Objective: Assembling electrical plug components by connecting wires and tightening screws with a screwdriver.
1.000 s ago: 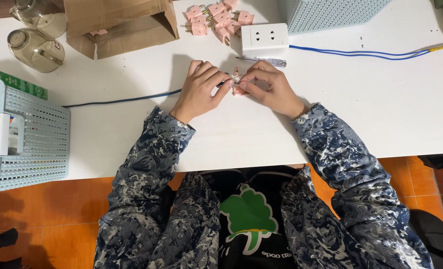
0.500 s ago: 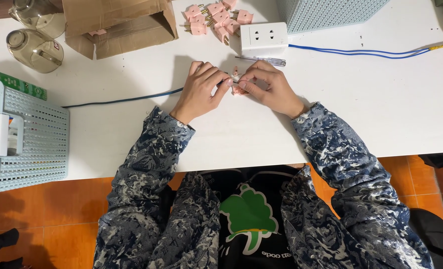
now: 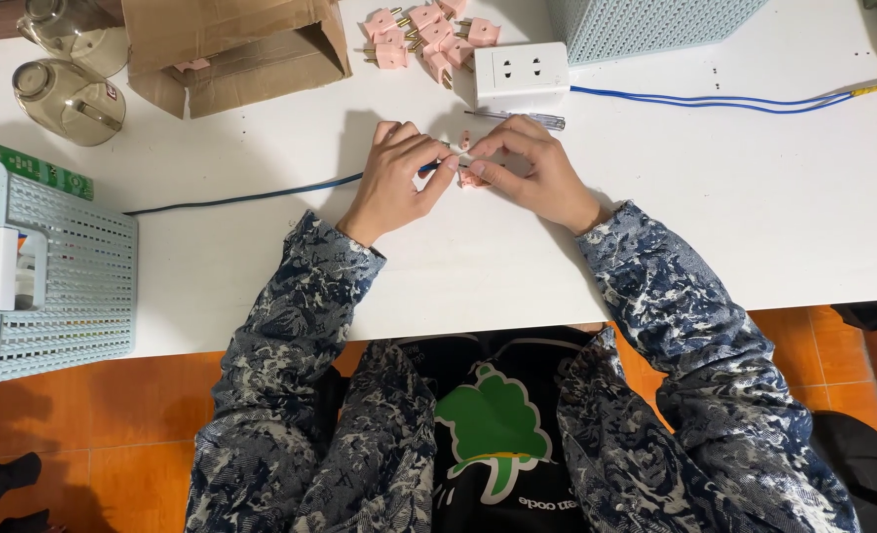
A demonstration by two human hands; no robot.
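Fingers of both my hands meet over one small pink plug point(image 3: 470, 178), which lies on the white table point(image 3: 754, 217) right between them. My left hand point(image 3: 396, 180) comes in from the left with its fingertips curled and pressed together on the end of the blue cable point(image 3: 251, 195), just where that cable reaches the plug. My right hand point(image 3: 535, 173) comes in from the right, thumb and forefinger pinching the plug's pink body, the other fingers folded loosely behind. The plug is mostly covered by my fingertips, so I cannot tell how the cable sits in it.

The cable runs away from my left hand leftward across the table. Just beyond my right hand's knuckles lies a slim screwdriver point(image 3: 517, 117), and touching distance past that stands a white socket block point(image 3: 521, 72), from which a second blue cable point(image 3: 734, 99) leads off to the right. Left of the socket block, a heap of pink plugs point(image 3: 426, 35) is scattered near the table's far edge, well apart from the one I hold. A brown cardboard box point(image 3: 231, 44) stands farther left, and a pale blue basket point(image 3: 58, 266) sits at the table's left edge.
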